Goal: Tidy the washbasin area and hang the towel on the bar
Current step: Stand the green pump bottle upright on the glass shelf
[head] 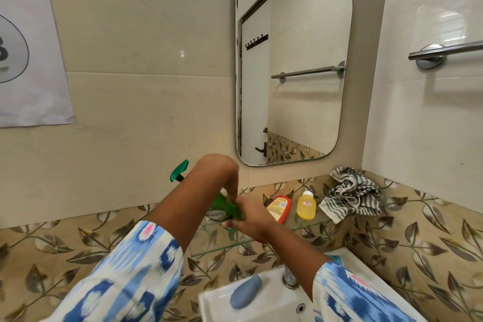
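Towel (351, 195) lying crumpled on glass shelf (308, 226), right of mirror (292, 65), not hanging yet; bar (449, 51) bare. Both hands working green bottle (224, 208) below mirror: left hand (222, 180) pinching top, right hand (248, 217) fingers wrapping body. Red tube (279, 208), yellow bottle (306, 205), blue bottle (245, 291) waiting. Early stage.

Wall poster (28, 60) shows letter "N" and part of a large numeral, bottle labels unreadable
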The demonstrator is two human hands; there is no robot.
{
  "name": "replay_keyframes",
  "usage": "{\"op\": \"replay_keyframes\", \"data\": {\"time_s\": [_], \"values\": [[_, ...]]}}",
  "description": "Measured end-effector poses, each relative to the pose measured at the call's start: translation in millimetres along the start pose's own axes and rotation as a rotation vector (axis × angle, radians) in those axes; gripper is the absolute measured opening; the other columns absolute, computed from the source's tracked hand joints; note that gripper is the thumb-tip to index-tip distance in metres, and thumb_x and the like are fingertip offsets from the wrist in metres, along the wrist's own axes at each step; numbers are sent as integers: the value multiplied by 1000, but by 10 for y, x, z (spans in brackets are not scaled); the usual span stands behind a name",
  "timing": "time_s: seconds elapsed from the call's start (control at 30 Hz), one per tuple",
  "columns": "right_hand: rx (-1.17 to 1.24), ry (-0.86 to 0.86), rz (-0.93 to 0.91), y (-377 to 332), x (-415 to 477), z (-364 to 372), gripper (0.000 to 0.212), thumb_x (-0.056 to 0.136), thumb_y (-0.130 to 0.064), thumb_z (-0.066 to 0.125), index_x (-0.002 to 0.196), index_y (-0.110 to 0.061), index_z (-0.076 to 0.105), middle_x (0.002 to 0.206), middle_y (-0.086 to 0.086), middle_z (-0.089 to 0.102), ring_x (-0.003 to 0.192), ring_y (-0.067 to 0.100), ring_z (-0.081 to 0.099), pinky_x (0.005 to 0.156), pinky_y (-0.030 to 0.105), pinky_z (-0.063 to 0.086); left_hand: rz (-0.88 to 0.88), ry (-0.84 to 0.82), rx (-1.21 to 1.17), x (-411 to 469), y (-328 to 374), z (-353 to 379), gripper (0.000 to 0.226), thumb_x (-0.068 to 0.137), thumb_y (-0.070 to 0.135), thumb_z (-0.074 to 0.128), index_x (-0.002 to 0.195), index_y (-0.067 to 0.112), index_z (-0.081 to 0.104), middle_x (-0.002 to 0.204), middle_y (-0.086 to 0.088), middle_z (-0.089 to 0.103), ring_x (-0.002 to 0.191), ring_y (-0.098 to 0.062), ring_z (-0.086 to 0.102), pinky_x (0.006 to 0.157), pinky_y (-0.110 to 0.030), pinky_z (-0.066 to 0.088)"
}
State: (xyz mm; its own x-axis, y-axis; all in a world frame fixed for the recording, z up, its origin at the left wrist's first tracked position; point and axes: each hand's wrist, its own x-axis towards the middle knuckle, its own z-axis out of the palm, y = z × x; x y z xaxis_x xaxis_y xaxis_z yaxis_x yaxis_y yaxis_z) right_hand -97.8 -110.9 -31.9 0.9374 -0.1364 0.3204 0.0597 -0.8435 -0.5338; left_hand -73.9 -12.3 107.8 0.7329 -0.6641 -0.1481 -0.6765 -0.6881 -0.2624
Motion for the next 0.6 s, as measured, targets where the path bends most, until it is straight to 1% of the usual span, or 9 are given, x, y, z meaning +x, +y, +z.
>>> {"op": "replay_keyframes", "data": {"time_s": [0.13, 0.2, 0.3, 0.33, 0.37, 0.4, 0.43, 0.5, 0.6], "values": [[60, -11, -32, 30, 42, -39, 45, 77, -24, 71, 118, -19, 54, 114, 10, 66, 104, 26, 60, 92, 43, 50, 219, 425, 100, -166, 201, -27, 47, 82, 23, 65, 125, 17, 46, 117, -4, 58, 104, -20, 55, 85, -32, 45], [122, 2, 25, 80, 70, -49, 44, 77, -25, 72, 117, -17, 55, 118, 10, 63, 108, 25, 58, 95, 43, 50, 432, 782, 42, -337, 207, 61, 41, 85, 23, 61, 124, 21, 47, 119, -1, 59, 106, -18, 54, 90, -33, 44], [218, 6, 112, 162, 110, -65, 51, 76, -25, 72, 122, -17, 51, 126, 10, 53, 114, 24, 51, 100, 44, 47, 629, 1519, -372, -544, 43, 411, 19, 84, 19, 62, 103, 17, 61, 99, 0, 66, 91, -10, 59, 82, -20, 49], [267, -1, 129, 183, 125, -77, 53, 76, -23, 73, 123, -17, 50, 127, 10, 50, 117, 26, 49, 103, 46, 45, 602, 1704, -596, -544, -51, 611, 12, 85, 18, 62, 97, 16, 63, 91, 1, 65, 84, -7, 58, 77, -14, 48], [313, -15, 146, 197, 130, -93, 55, 75, -21, 74, 124, -17, 49, 128, 10, 49, 119, 27, 48, 104, 47, 44, 524, 1779, -828, -499, -147, 843, 7, 86, 17, 62, 92, 17, 65, 86, 2, 65, 79, -5, 58, 74, -11, 47], [346, -29, 155, 204, 133, -108, 57, 75, -21, 74, 125, -17, 49, 130, 10, 48, 120, 26, 47, 105, 46, 44, 410, 1742, -1068, -417, -220, 1072, 8, 85, 14, 64, 88, 21, 66, 84, 2, 66, 75, -4, 60, 71, -10, 48], [359, -38, 156, 206, 139, -119, 58, 74, -21, 75, 126, -18, 48, 131, 10, 48, 120, 25, 47, 104, 45, 44, 279, 1612, -1298, -303, -268, 1275, 18, 83, 8, 67, 86, 25, 67, 84, -1, 68, 74, -3, 62, 69, -10, 50], [369, -44, 154, 217, 150, -119, 60, 74, -23, 75, 128, -18, 48, 133, 9, 47, 120, 25, 47, 103, 44, 45, 119, 1220, -1647, 10, -298, 1643, 32, 78, -5, 68, 90, 25, 69, 91, -13, 71, 75, -2, 66, 68, -10, 53], [399, -47, 160, 230, 169, -90, 59, 76, -20, 74, 129, -17, 48, 134, 9, 49, 122, 26, 46, 104, 44, 44, 174, 714, -1874, 383, -273, 1938, 40, 75, -10, 66, 112, 7, 64, 104, -12, 70, 90, -16, 68, 70, -14, 55]]}}
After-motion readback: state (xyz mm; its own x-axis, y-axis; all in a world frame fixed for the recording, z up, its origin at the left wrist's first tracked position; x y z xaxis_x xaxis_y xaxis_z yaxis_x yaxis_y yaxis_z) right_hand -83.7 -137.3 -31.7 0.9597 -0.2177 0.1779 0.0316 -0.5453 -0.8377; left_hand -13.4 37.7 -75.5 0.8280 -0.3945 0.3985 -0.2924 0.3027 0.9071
